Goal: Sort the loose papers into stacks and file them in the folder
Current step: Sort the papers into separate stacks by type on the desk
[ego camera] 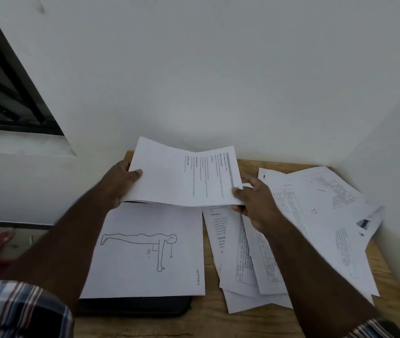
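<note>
White sheet [181, 176] pinched w/ both grips, left hand [118, 184] & right hand [255, 201], above 1 folder [133, 306].

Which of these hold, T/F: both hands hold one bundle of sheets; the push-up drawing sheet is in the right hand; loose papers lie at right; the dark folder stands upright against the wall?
1. Both hands hold one bundle. True: left hand and right hand hold the lifted sheets.
2. Drawing sheet in right hand. False: the drawing sheet lies flat below.
3. Loose papers at right. True: loose papers spread on the table.
4. Folder upright. False: the dark folder lies flat under the drawing sheet.
</note>
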